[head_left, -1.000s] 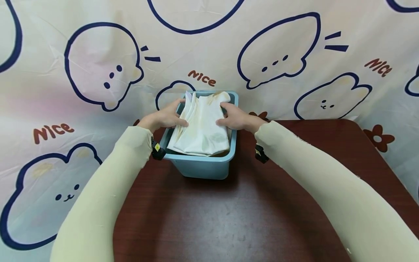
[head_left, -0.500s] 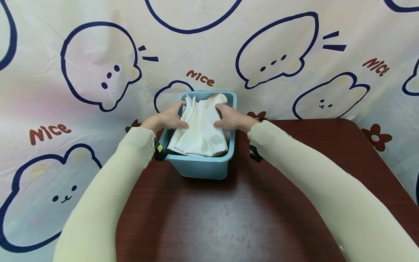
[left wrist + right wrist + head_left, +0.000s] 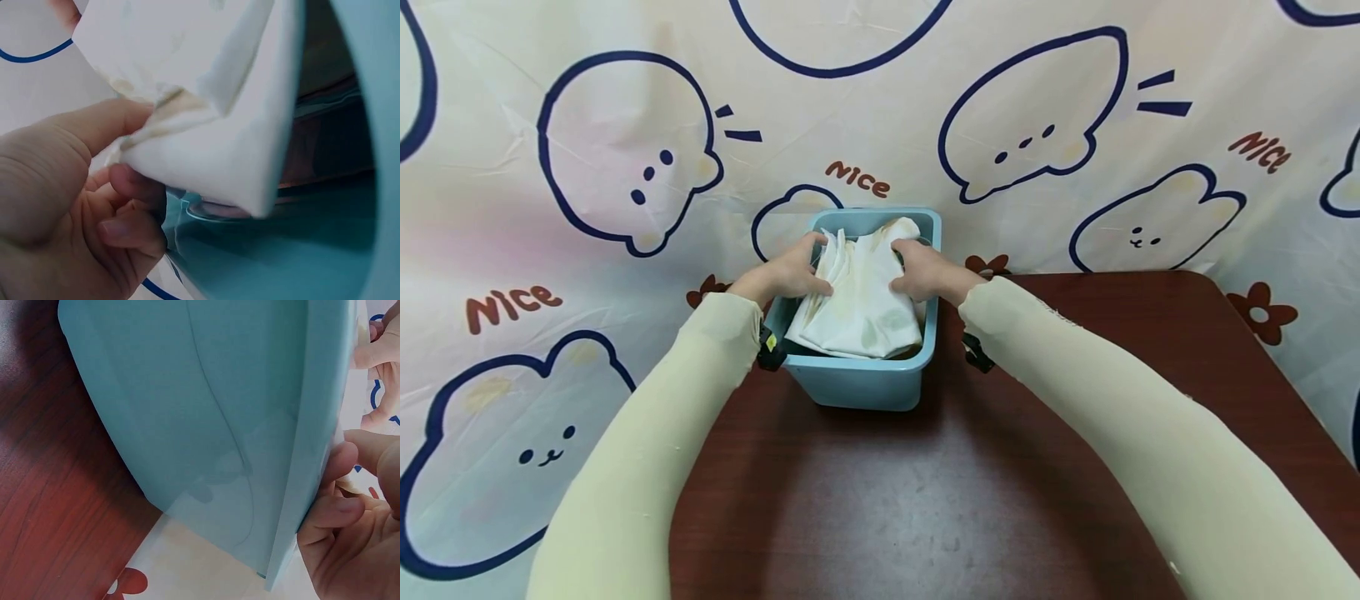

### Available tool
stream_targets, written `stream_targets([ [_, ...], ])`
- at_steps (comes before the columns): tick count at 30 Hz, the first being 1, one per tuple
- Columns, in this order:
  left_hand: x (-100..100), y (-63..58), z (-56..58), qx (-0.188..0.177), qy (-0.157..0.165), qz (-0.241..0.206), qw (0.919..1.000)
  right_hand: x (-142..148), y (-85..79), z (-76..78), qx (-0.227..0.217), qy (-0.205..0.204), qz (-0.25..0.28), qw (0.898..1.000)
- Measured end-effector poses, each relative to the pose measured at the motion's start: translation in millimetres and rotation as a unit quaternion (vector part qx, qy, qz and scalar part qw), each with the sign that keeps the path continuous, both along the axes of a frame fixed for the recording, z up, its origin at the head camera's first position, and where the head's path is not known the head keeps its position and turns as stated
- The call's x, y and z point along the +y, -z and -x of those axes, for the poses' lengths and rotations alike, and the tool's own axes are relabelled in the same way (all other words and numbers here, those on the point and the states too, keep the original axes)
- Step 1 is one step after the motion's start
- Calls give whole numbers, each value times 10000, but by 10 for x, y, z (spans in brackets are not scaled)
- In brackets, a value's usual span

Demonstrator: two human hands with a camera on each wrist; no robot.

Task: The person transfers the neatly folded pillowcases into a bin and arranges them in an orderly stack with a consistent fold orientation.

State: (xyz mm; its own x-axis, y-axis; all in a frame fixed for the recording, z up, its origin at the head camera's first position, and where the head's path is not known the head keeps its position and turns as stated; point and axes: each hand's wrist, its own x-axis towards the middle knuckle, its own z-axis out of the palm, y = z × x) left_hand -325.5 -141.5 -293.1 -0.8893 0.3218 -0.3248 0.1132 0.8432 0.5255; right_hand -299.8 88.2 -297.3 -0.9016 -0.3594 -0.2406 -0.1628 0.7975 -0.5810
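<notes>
A folded white cloth (image 3: 861,304) with pale green and tan patches lies in the mouth of a light blue plastic bin (image 3: 859,385). My left hand (image 3: 788,268) pinches its left edge; in the left wrist view the thumb is on top of the cloth (image 3: 206,150) and curled fingers are below. On the opposite side, my right hand (image 3: 928,271) holds the right edge near the bin's rim. The right wrist view shows this hand (image 3: 359,512) with bent fingers beside the rim, the cloth largely hidden there. Darker contents under the cloth are unclear.
The bin stands on a dark red-brown wooden table (image 3: 880,500), close to its back edge. Behind hangs a pale backdrop sheet (image 3: 880,108) printed with blue cartoon outlines. Black wrist cameras are strapped to both wrists.
The cloth's far edge has sunk a little lower in the bin, baring more of the back rim. Both hands keep hold of it; the right has shifted slightly left.
</notes>
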Motion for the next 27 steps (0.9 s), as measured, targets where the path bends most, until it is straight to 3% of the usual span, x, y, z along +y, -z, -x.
stream_targets([
  [6,21,-6,-13,220,78,249,9994,-2,-22,-13,-217,52,27,9997],
  [19,39,8,16,162,62,373,9992,-35,-32,5,-216,126,-210,9995],
  [27,47,7,5,41,95,391,9992,-17,-28,-7,-21,298,-3,9996],
])
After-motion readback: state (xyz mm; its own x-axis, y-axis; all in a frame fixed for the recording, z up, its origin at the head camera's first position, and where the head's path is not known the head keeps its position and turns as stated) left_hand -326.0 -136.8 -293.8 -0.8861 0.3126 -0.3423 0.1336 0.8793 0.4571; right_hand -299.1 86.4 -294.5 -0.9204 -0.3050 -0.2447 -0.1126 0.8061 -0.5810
